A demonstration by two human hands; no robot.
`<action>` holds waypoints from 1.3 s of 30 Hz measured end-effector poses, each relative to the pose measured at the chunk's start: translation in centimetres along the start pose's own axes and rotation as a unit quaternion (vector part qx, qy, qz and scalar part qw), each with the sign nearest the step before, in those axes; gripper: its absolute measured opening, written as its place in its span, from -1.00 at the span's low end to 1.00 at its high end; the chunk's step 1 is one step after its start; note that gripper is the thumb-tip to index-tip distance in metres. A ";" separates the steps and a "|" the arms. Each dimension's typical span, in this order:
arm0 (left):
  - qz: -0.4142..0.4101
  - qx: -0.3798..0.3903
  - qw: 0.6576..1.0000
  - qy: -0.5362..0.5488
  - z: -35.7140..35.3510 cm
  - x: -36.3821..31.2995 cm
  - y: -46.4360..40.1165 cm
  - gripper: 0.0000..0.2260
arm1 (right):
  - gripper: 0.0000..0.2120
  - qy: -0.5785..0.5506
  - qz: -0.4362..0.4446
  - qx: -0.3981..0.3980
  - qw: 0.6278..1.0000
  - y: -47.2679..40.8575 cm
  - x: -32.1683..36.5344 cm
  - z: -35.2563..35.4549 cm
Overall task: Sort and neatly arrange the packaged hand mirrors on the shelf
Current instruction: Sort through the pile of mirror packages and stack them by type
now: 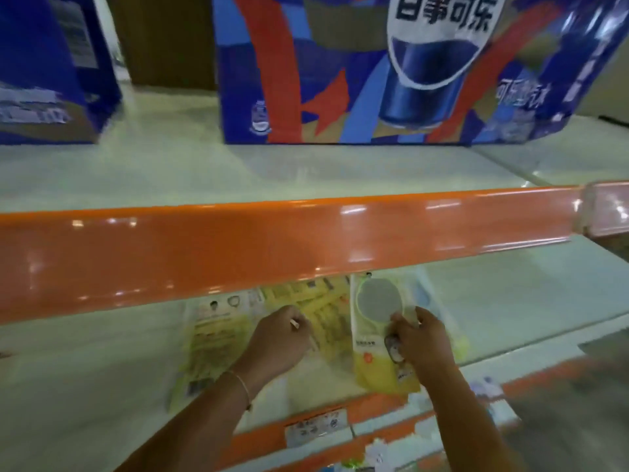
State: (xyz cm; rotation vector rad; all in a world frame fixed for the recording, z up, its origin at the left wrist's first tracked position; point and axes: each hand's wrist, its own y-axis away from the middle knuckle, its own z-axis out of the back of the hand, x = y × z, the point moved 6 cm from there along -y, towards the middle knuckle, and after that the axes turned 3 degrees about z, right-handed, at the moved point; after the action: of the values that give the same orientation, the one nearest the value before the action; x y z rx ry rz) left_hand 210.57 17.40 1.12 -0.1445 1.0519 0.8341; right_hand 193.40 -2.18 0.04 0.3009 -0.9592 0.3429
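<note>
Several yellow packaged hand mirrors lie flat on the lower white shelf (85, 369). One package at the left (218, 338) shows its printed back. A middle package (323, 311) also lies back up, and my left hand (279, 338) rests on it with fingers curled. At the right, a package (377, 321) lies face up with a round grey mirror showing. My right hand (418, 338) grips that package at its right side. A further package with a blue part (423, 294) peeks out behind it.
An orange shelf rail (272, 247) crosses the view above the packages and hides their far ends. On the upper shelf stand a large blue and red cola carton (340, 80) and a blue box (44, 69). Price labels (316, 425) sit on the lower rail.
</note>
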 end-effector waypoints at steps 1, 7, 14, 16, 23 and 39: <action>-0.002 0.002 1.000 -0.012 -1.1 -0.7 -0.6 -0.86 | -0.86 0.003 0.003 -0.016 1.000 -1.3 -0.6 1.6; -0.003 0.003 1.000 -0.030 -5.7 -3.1 -2.8 -0.87 | -0.81 0.046 0.006 -0.012 0.999 -7.5 -2.7 5.9; -0.001 -0.028 0.997 -0.065 -6.9 -3.6 -4.6 -0.87 | -0.66 0.169 0.024 0.007 0.985 -10.3 -2.9 6.2; -0.001 -0.039 0.996 -0.075 -6.8 -3.5 -4.8 -0.87 | -0.64 0.197 0.037 -0.001 0.980 -10.5 -2.9 6.3; -0.010 -0.072 0.991 -0.116 -6.0 -3.0 -4.6 -0.86 | -0.48 0.335 0.074 -0.065 0.937 -9.7 -1.5 6.4; 0.035 -0.267 0.932 -0.243 6.4 7.6 1.1 -0.68 | -0.67 0.098 0.220 0.164 0.957 4.7 7.9 -14.0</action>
State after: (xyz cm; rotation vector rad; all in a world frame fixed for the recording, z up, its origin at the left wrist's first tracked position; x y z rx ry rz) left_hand 216.15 25.33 -1.46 -0.3424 0.3490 1.1380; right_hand 206.03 8.83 -0.46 0.3471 -0.7653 0.9306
